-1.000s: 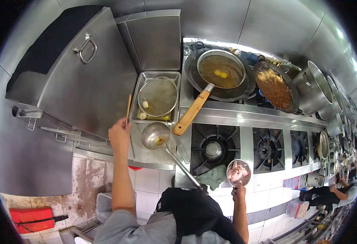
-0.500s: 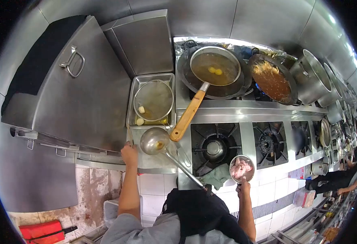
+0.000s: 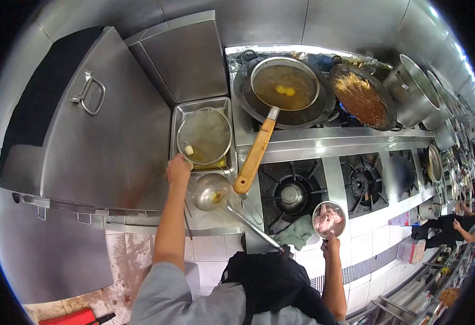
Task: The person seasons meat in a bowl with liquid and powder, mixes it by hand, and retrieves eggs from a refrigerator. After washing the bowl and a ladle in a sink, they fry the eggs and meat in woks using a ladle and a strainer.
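The right hand's (image 3: 331,246) curled fingers are gripping the near side of a round metal bowl (image 3: 328,205) of pink meat (image 3: 328,220) near the stove (image 3: 335,184), while the left hand (image 3: 178,170), pinch unclear, is covering a tray's (image 3: 225,105) corner.

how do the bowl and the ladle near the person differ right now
Contents: the bowl holds pink meat; the ladle shows just a small yellow-brown patch.
Support: the right hand holds the bowl, while neither hand grips the ladle.
Place: the ladle's round part lies left of the front burner, the bowl to its right.
Both are round and metallic.
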`<move>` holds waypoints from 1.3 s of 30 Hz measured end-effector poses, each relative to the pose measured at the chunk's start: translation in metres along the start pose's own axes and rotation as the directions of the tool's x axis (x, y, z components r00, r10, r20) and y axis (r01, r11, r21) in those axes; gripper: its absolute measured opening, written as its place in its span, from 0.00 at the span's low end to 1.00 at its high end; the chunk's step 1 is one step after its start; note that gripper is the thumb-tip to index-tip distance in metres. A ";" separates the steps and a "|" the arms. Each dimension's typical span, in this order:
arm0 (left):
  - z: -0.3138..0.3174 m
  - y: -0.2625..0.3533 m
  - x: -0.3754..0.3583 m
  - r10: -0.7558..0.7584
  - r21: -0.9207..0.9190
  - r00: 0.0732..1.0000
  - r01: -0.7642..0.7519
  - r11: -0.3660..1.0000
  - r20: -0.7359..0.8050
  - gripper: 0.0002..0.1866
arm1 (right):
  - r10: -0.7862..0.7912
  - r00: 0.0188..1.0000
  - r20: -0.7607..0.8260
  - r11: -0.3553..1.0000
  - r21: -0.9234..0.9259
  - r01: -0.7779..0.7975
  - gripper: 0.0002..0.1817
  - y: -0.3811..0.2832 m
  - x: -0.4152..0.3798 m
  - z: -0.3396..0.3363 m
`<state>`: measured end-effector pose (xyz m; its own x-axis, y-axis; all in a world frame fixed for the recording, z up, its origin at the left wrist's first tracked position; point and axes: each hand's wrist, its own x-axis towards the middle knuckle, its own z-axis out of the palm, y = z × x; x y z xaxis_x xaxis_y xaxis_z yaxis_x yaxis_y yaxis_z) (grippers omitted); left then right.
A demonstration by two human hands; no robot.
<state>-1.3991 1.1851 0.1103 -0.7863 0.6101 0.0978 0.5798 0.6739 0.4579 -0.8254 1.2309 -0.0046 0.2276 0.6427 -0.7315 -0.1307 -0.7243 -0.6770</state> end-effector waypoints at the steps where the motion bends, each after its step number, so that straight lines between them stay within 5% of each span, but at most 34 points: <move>1: 0.005 0.001 0.007 -0.058 0.123 0.994 0.047 0.991 0.088 0.18 | 0.008 1.000 -0.007 1.000 0.015 -0.008 0.15 0.000 -0.001 0.001; 5: 0.022 -0.001 0.015 -0.147 0.318 0.968 0.078 0.945 0.201 0.25 | 0.001 0.999 0.032 0.997 0.082 -0.004 0.17 0.005 -0.002 -0.001; 11: 0.012 0.004 0.016 -0.209 0.297 0.963 0.153 0.943 0.170 0.24 | -0.030 0.999 -0.036 0.997 0.067 0.032 0.16 0.006 -0.013 0.003; 15: 0.002 0.017 0.037 -0.148 0.112 0.983 0.136 0.984 0.105 0.20 | -0.039 0.997 -0.060 0.998 0.037 0.041 0.17 0.004 -0.016 0.005; 17: 0.023 0.005 0.058 0.045 0.067 0.999 -0.045 0.997 0.004 0.18 | -0.037 0.999 -0.040 0.998 0.057 0.039 0.18 0.005 -0.016 0.006; 19: 0.040 0.005 0.068 0.075 0.093 0.997 -0.077 0.993 0.024 0.16 | -0.023 0.998 -0.054 0.998 0.056 0.026 0.18 0.005 -0.016 0.007; 21: 0.058 -0.002 0.078 0.281 0.181 0.959 -0.282 0.942 0.033 0.15 | -0.017 0.998 -0.066 0.998 0.055 0.021 0.19 0.003 -0.016 0.008; 33: 0.071 -0.003 0.081 0.161 0.177 0.985 -0.169 0.970 0.059 0.12 | 0.008 0.999 -0.052 0.999 0.038 -0.006 0.20 0.004 -0.015 0.007; 39: 0.067 0.002 0.076 0.278 0.183 0.959 -0.283 0.942 0.054 0.15 | 0.000 0.997 -0.073 1.000 -0.014 -0.001 0.20 -0.008 -0.019 0.012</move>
<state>-1.4437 1.2606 0.0595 -0.5816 0.7947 0.1735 0.8074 0.5381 0.2420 -0.8406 1.2274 0.0141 0.2970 0.6231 -0.7236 -0.1177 -0.7281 -0.6753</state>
